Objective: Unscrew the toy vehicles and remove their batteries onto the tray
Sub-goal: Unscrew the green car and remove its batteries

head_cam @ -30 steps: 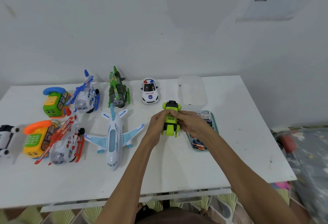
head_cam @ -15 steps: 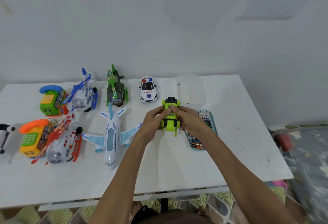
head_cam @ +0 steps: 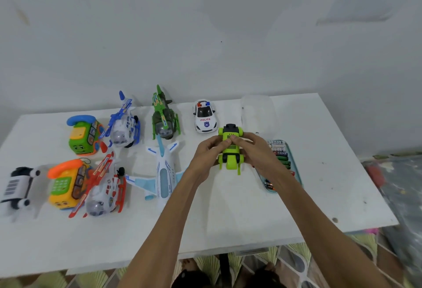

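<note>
A lime-green toy vehicle (head_cam: pixel 230 153) lies underside up over the table, held between both hands. My left hand (head_cam: pixel 206 157) grips its left side, thumb on the underside. My right hand (head_cam: pixel 255 153) grips its right side, thumb pressed beside the left thumb near the middle of the underside. Just right of the hands sits a light-blue tray (head_cam: pixel 296 173) holding several batteries (head_cam: pixel 279 150); my right hand and forearm hide part of it.
On the white table (head_cam: pixel 228 219) stand a police car (head_cam: pixel 205 116), a green helicopter (head_cam: pixel 164 120), a blue helicopter (head_cam: pixel 124 125), a white plane (head_cam: pixel 163 173), a red helicopter (head_cam: pixel 105 187), two toy phones (head_cam: pixel 83 134) (head_cam: pixel 66 185) and a clear lid (head_cam: pixel 258 112).
The hands keep hold of the green vehicle; both thumbs have shifted slightly on its underside. The camera view has drifted a little.
</note>
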Demonstrator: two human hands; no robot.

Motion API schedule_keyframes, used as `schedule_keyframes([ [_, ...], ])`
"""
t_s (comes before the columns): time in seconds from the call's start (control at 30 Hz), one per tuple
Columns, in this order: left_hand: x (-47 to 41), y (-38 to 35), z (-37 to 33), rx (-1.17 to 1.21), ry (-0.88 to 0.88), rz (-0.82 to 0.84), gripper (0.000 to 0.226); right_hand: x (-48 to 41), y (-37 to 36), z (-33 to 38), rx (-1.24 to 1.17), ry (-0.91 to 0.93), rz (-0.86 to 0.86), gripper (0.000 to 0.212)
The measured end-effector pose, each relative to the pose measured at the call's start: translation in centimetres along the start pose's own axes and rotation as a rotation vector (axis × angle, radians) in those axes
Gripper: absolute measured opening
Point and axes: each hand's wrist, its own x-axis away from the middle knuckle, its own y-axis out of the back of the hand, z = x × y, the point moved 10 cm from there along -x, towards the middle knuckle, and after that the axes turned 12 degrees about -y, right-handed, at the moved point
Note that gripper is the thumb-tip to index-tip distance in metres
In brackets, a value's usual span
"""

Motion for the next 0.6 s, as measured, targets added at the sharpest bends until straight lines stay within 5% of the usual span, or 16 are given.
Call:
schedule_keyframes([
  [0.23, 0.7, 4.9, -5.6, -0.055, -0.080, 0.014, 0.036, 1.9, -5.6, 3.2, 0.010, 0.074, 0.112, 0.031],
  [0.6, 5.8, 22.2, -15.1, -0.231, -0.210, -0.158, 0.027, 2.7, -25.8, 7.8, 0.178, 0.134, 0.264, 0.028],
])
